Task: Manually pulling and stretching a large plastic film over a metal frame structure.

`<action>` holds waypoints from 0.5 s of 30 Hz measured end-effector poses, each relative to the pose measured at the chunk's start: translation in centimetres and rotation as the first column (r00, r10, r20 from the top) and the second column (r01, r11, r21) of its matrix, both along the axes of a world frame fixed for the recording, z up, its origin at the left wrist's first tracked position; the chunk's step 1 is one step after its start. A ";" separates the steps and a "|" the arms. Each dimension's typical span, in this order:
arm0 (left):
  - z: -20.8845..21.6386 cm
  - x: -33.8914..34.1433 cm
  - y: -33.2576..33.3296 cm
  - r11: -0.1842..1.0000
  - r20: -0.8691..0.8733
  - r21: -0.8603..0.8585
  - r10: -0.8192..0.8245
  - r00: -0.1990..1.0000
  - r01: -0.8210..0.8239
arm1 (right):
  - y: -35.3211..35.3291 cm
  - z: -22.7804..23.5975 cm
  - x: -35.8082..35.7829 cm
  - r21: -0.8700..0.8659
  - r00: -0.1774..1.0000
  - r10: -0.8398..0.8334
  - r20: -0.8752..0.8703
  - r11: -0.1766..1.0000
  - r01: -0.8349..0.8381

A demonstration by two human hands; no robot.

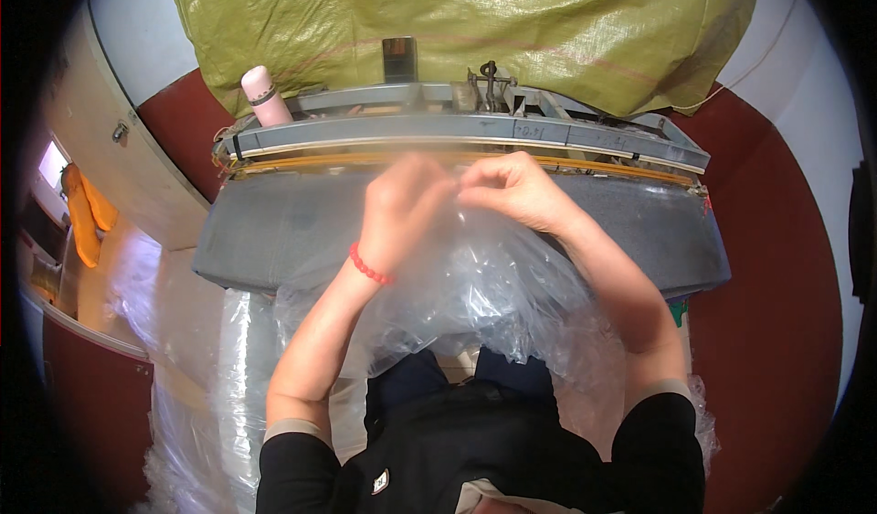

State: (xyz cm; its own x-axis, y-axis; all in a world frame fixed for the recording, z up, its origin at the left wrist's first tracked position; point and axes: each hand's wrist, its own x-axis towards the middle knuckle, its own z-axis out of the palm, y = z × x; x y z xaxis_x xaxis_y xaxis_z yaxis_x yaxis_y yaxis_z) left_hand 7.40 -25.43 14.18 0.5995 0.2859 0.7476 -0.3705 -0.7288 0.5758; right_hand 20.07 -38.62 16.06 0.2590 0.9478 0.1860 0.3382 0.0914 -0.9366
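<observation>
A large sheet of clear plastic film (pixel 493 281) hangs from my hands over my lap, crumpled and shiny. My right hand (pixel 521 185) pinches its upper edge between thumb and fingers. Close beside it, my left hand (pixel 402 199) is smeared by motion, so its fingers do not show clearly; a red bead bracelet (pixel 367 265) circles that wrist. Both hands are above a grey padded bench (pixel 274 226), just in front of a long metal bar (pixel 365 132) with orange strips (pixel 311 161) along its near side.
A pink bottle (pixel 265 98) and a dark phone (pixel 398 60) stand behind the bar, near a metal clamp (pixel 490 89). A yellow-green woven sheet (pixel 548 21) covers the back. More clear plastic (pixel 239 377) is heaped at the left. A door (pixel 128 130) stands open at far left.
</observation>
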 end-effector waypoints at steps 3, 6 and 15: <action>0.3 -0.8 0.0 0.997 -0.039 0.078 0.022 0.999 -0.018 | 0.8 -1.8 -0.4 0.154 0.998 -0.028 -0.062 0.987 0.037; -0.1 -1.9 0.5 0.970 -0.004 0.218 0.115 0.993 -0.111 | 1.2 -2.6 -1.8 0.182 0.974 0.019 -0.226 0.983 0.023; -1.0 -4.8 -0.2 0.916 -0.394 -0.371 -0.303 0.868 0.152 | 1.9 -6.1 -0.8 0.292 0.868 0.005 -0.497 0.943 0.162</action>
